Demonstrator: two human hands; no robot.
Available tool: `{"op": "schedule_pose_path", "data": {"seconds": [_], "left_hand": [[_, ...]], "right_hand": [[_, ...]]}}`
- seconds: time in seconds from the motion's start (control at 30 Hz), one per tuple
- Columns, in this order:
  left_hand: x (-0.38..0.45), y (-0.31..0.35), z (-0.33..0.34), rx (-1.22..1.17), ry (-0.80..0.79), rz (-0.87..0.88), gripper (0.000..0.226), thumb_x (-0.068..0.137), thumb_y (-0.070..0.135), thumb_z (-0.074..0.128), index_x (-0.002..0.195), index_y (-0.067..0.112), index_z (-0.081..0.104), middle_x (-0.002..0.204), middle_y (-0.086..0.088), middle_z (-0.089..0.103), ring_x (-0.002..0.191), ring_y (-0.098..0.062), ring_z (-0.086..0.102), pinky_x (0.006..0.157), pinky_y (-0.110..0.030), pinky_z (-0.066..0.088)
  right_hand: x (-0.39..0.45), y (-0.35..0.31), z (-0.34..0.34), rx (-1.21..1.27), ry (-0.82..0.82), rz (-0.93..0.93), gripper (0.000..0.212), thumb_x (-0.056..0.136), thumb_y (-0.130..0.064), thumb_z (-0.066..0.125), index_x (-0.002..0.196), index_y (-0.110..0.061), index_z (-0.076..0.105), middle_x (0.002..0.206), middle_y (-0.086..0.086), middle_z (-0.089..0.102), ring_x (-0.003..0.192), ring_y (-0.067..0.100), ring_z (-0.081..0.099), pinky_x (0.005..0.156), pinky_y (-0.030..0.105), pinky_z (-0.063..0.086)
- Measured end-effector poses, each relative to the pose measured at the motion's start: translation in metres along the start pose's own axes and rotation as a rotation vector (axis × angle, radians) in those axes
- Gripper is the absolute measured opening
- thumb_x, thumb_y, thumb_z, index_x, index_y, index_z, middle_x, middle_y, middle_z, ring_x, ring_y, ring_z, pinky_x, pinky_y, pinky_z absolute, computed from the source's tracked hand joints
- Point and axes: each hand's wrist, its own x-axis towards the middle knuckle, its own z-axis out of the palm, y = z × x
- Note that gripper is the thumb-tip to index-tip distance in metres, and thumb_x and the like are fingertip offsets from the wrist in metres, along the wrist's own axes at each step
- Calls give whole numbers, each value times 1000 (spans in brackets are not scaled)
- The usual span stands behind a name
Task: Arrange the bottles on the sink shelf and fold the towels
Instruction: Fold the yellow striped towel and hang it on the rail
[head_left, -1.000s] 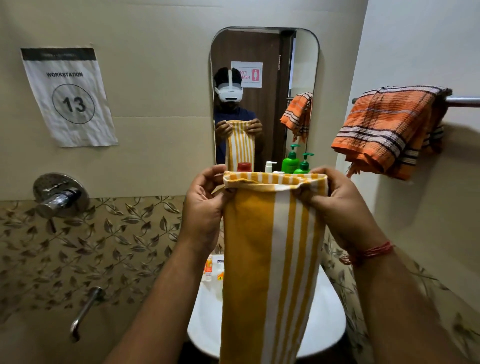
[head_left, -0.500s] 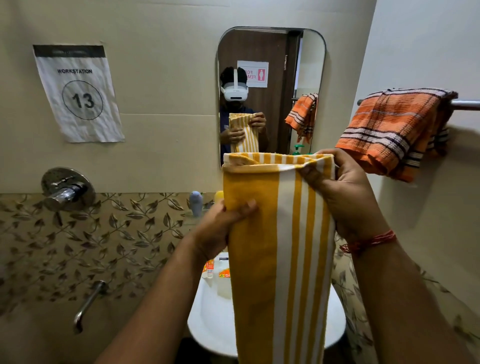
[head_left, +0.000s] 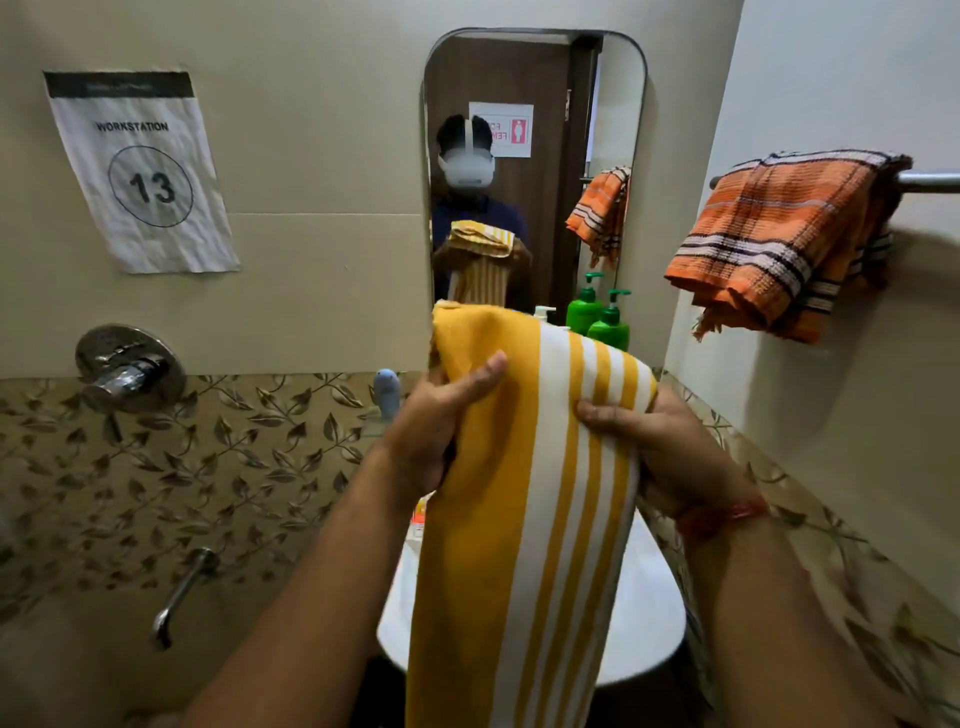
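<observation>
1. While both hands hold it up over the white sink, the yellow towel with white stripes hangs in a long folded band, its upper part bent over and away from the camera.
2. The left hand grips the towel's left edge, thumb lying across the front of the cloth, fingers hidden behind it.
3. The right hand pinches the right edge, thumb on the front, fingers wrapped behind.
4. Beyond the towel's top, at the back of the sink against the mirror, stands a green pump bottle with its reflection just beside it; a white pump top shows to their left.
5. A pale blue bottle stands near the back left of the sink, just left of the left hand.
6. An orange checked towel is draped over the metal rail on the right wall.
7. A paper sign reading "WORKSTATION 13" is stuck on the left wall, above a chrome tap.
</observation>
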Motion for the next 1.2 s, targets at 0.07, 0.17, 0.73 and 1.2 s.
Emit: {"op": "schedule_pose_path", "data": {"seconds": [0.07,0.17,0.73,1.2], "left_hand": [[-15,-23,-14,70,-150,-119,107,57,54,92,144,15,45,128,-15,68,118,-40,64,99,-57,50],[-28,-45,-19,98,-152,-102,112,47,57,94,140,16,49,129,-15,66,116,-37,66,90,-48,55],[-21,-33,-15,20,-167,-74,105,51,50,96,138,19,47,122,-9,72,112,-34,69,84,-44,59],[4,-14,-8,-46,2,25,55,81,27,77,131,27,55,120,-7,73,109,-33,71,81,-46,60]], "right_hand": [[7,-4,5,43,40,1,34,79,-16,70,113,-10,64,103,9,77,93,26,75,68,31,61],[13,-2,7,169,129,68,42,79,-22,70,118,-8,63,104,12,76,92,29,75,67,36,62],[17,0,-5,194,101,24,42,96,-12,55,138,-12,51,118,11,72,104,29,72,77,38,62],[-14,54,-17,105,-223,98,73,72,-15,83,136,-18,48,127,9,67,120,32,62,89,39,57]]}}
